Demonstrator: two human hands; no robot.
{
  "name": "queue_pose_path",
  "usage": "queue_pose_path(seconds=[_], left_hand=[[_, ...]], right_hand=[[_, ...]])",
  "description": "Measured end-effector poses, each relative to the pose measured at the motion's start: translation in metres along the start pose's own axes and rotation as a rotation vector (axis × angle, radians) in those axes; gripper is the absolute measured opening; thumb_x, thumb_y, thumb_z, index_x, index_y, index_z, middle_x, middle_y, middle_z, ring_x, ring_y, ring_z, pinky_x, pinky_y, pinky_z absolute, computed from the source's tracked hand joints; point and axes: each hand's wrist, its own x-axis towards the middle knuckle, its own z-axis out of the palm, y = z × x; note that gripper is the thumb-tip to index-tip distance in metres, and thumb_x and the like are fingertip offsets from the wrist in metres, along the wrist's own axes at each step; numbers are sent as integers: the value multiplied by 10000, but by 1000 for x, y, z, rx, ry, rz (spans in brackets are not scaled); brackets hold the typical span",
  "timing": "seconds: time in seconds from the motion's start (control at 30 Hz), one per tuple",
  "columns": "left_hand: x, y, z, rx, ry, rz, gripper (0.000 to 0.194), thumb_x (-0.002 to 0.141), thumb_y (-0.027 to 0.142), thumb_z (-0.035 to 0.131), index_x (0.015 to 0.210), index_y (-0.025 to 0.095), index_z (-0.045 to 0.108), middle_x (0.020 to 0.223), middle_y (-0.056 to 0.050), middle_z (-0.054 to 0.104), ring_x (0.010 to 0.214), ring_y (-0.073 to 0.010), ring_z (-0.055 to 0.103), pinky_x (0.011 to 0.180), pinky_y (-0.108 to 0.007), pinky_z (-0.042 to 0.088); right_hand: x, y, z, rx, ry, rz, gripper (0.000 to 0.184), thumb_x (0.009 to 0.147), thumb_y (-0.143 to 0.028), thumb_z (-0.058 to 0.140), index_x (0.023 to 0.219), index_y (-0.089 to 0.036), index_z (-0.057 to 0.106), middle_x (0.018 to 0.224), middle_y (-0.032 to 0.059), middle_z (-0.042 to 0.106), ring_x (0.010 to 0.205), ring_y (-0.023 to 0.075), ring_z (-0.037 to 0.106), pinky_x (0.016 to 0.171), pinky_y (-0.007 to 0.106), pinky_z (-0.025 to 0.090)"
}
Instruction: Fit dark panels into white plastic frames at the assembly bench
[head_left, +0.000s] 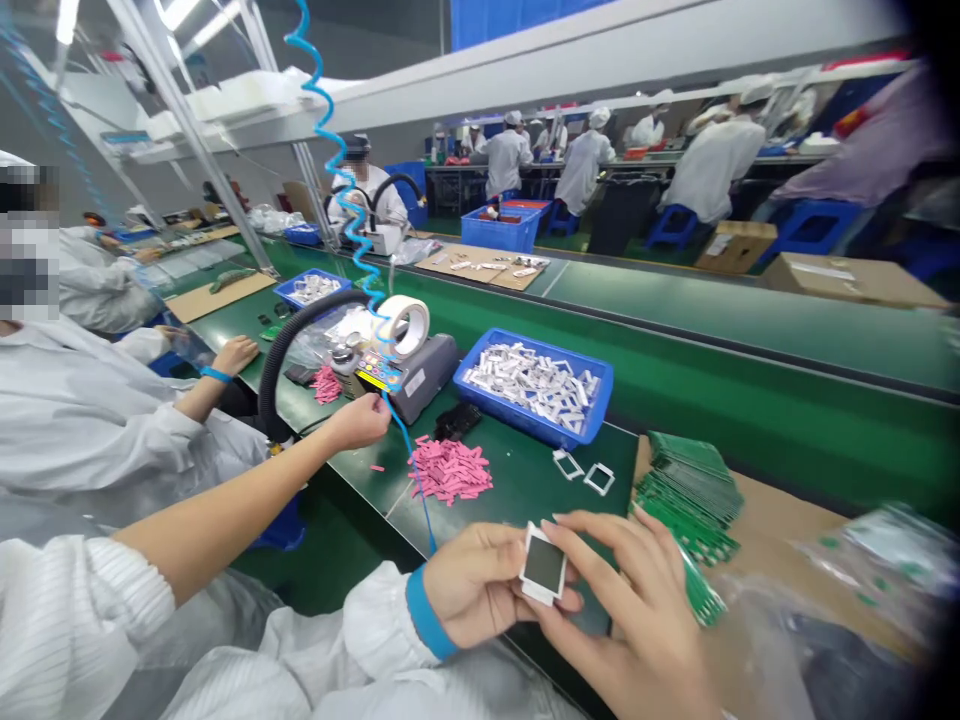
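Note:
Between my two hands is a small square dark screen in a white plastic frame (pixel 544 565). My left hand (pixel 476 580), with a blue band around its wrist, pinches the left side of this framed screen, thumb on top. Fingers of my right hand (pixel 634 600) grip its right side, the index finger at the upper edge and the thumb near the lower edge. Two white frames (pixel 598 478) lie on the green table just beyond my hands. Behind them stands a blue tray (pixel 598 428) full of similar white frames. A heap of pink strips (pixel 450 468) lies left of them.
At right, stacked green circuit boards (pixel 694 490) and clear plastic bags (pixel 832 620) lie on cardboard. A co-worker's arm (pixel 255 500) reaches in from the left, near a grey machine (pixel 424 380) bearing a tape roll (pixel 409 328). A coiled blue hose (pixel 326 130) hangs overhead.

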Motion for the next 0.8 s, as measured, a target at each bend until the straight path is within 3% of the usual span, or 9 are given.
queue_pose_path(seconds=[0.13, 0.37, 0.6, 0.8], left_hand=[[-5, 2, 7, -28, -48, -44, 341, 724, 429, 697, 894, 136, 736, 770, -34, 724, 731, -139, 655, 682, -235, 436], [-7, 8, 18, -76, -95, -90, 396, 677, 449, 742, 910, 130, 734, 749, -33, 735, 706, -124, 667, 682, -212, 453], [-9, 8, 21, -98, -84, -125, 374, 681, 436, 726, 897, 132, 748, 768, -7, 745, 738, -123, 664, 697, -206, 441], [-7, 5, 17, -112, -77, -98, 271, 771, 347, 635, 884, 126, 744, 772, -14, 732, 708, -107, 647, 684, -212, 419]], right_hand=[[11, -13, -14, 140, 28, 139, 256, 749, -232, 641, 1001, -207, 604, 950, 65, 624, 888, 235, 573, 957, 517, 311], [19, -24, -26, 206, -2, 255, 251, 719, -215, 652, 963, -229, 595, 884, 22, 625, 872, 210, 573, 996, 489, 300], [17, -23, -26, 244, -33, 250, 234, 737, -230, 630, 966, -228, 582, 864, 18, 611, 847, 204, 589, 998, 473, 314], [18, -24, -24, 237, -22, 241, 260, 747, -199, 624, 999, -227, 568, 862, 23, 618, 852, 203, 579, 982, 454, 307]])
